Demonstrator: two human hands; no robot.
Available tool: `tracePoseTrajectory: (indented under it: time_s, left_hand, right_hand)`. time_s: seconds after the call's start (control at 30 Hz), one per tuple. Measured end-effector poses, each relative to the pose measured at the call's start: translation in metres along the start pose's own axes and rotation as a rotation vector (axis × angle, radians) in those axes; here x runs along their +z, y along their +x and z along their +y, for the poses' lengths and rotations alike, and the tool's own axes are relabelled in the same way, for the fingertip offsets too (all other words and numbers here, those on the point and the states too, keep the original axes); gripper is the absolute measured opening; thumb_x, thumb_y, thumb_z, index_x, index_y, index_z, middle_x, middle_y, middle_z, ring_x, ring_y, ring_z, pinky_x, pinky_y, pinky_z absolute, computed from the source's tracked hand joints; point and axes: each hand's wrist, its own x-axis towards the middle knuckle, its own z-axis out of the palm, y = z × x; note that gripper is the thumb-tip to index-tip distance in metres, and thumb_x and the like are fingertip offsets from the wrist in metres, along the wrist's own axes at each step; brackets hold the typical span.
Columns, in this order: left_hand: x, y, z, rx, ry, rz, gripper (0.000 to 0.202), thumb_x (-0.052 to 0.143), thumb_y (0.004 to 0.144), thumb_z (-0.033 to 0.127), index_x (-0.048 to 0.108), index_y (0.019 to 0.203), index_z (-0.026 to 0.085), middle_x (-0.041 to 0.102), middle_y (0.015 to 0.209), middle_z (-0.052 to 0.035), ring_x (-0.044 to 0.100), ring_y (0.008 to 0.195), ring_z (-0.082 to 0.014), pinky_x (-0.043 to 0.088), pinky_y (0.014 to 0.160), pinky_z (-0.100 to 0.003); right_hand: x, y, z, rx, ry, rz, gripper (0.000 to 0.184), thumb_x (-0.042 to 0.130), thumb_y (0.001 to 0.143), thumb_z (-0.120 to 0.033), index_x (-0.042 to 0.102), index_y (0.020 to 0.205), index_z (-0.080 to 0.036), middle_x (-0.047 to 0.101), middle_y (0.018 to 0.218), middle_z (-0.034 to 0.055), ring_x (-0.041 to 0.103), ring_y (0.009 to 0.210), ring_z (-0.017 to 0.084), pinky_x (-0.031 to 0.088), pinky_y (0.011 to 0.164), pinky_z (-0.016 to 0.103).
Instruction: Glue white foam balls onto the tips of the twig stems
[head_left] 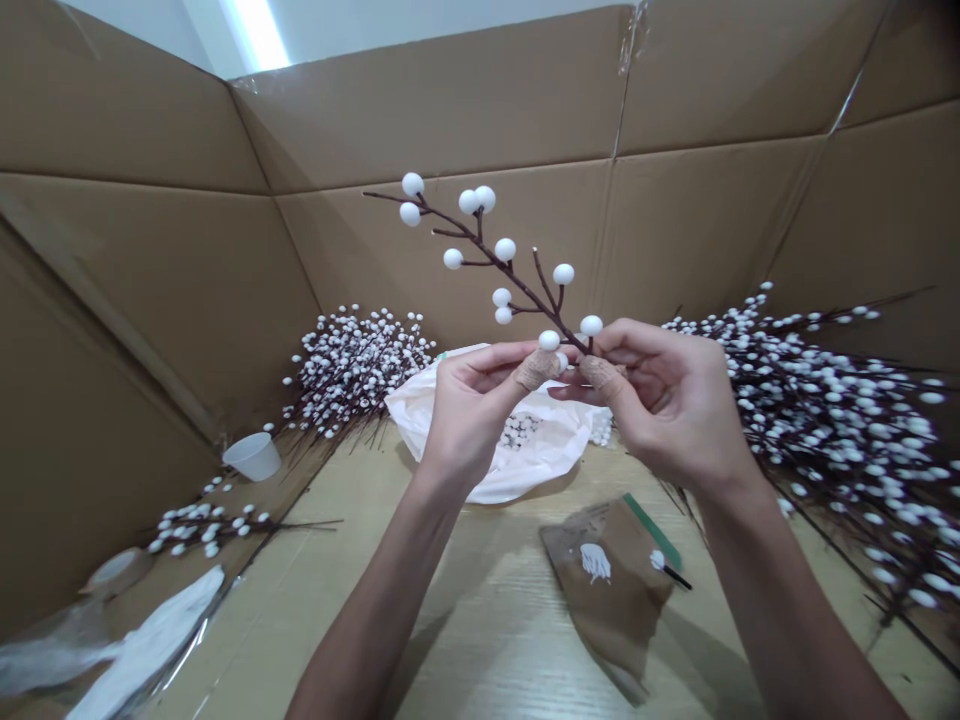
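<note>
An artificial berry branch (527,291), with a brown stem and white round berries, is held up at a slant in the middle of the head view. My left hand (472,405) pinches its lower part, close to a white berry (549,341). My right hand (671,395) is closed on the stem's lower end beside it. Tan tape wraps both thumbs. Two side twigs on the branch end bare, with pale tips. Just below the hands, a white plastic bag (551,470) lies open with small loose berries (520,432) in it. My fingers partly hide the lower stem.
Bunches of white-berry branches lie at left (360,370) and right (840,420). A brown sheet (619,610) carries a white smear and a dark stick with a white tip. A white cup (253,457), a tape roll (116,572) and cardboard walls (450,110) surround the table.
</note>
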Motion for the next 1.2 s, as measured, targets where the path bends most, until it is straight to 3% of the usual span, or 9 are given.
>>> tracePoseTrajectory:
  time_s: [0.57, 0.9, 1.2]
  left_hand:
    - [0.0004, 0.0001, -0.0050, -0.011, 0.000, 0.032, 0.013, 0.080, 0.068, 0.022, 0.076, 0.078, 0.016, 0.076, 0.083, -0.0068, 0.071, 0.086, -0.0199, 0.055, 0.083, -0.031]
    - [0.0020, 0.0004, -0.0073, -0.021, -0.001, 0.068, 0.017, 0.083, 0.064, 0.025, 0.076, 0.077, 0.017, 0.076, 0.084, -0.0068, 0.071, 0.086, -0.0211, 0.055, 0.084, -0.033]
    - [0.0032, -0.0006, -0.0078, -0.002, 0.017, 0.054, 0.015, 0.080, 0.067, 0.026, 0.076, 0.077, 0.016, 0.076, 0.085, -0.0067, 0.071, 0.082, -0.0184, 0.055, 0.082, -0.030]
  right_hand:
    - [0.0002, 0.0007, 0.0062, -0.003, -0.006, 0.009, 0.009, 0.062, 0.080, -0.012, 0.056, 0.075, -0.016, 0.062, 0.068, -0.0007, 0.068, 0.068, 0.015, 0.063, 0.067, 0.028]
    - [0.0010, 0.0004, 0.0055, 0.013, -0.029, 0.028, 0.012, 0.066, 0.078, -0.017, 0.055, 0.073, -0.018, 0.061, 0.065, -0.0013, 0.067, 0.066, 0.015, 0.064, 0.068, 0.031]
    - [0.0006, 0.0007, 0.0056, -0.003, -0.029, 0.029, 0.012, 0.066, 0.076, -0.012, 0.056, 0.071, -0.017, 0.063, 0.067, -0.0009, 0.067, 0.065, 0.015, 0.063, 0.067, 0.029]
